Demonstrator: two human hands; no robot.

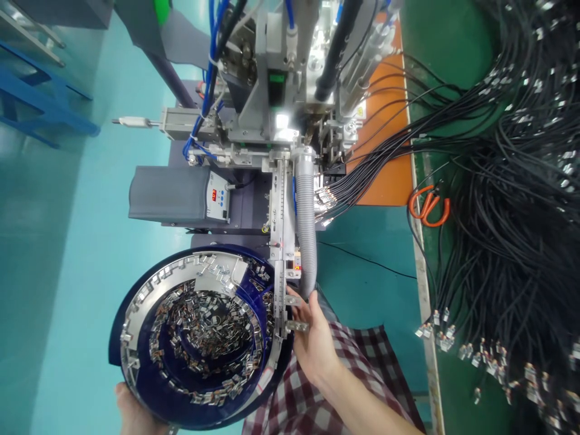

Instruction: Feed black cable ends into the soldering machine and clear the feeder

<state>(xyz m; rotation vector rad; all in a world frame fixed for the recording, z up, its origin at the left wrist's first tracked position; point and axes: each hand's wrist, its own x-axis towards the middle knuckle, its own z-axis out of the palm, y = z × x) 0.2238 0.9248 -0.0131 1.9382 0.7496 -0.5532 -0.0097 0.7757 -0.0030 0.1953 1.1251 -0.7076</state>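
Note:
A dark blue vibratory bowl feeder [141, 396] holds many small metal connector shells [212, 320], and more of them line its spiral track. My left hand [136, 417] grips the bowl's lower-left rim, its fingers partly hidden beneath the bowl. On the opposite side, my right hand [317, 344] is closed against the bowl's right edge, with fingertips reaching under the straight metal feed track [281, 272]. Just above that hand hangs the lower end of a grey corrugated hose [306, 223].
The feed track leads up to a machine [263, 109] with blue air lines. Left of the track sits a grey control box [170, 194]. Black cables [498, 217] with metal ends heap on the green table at right, near orange-handled scissors [428, 206]. A blue stool [45, 96] stands far left.

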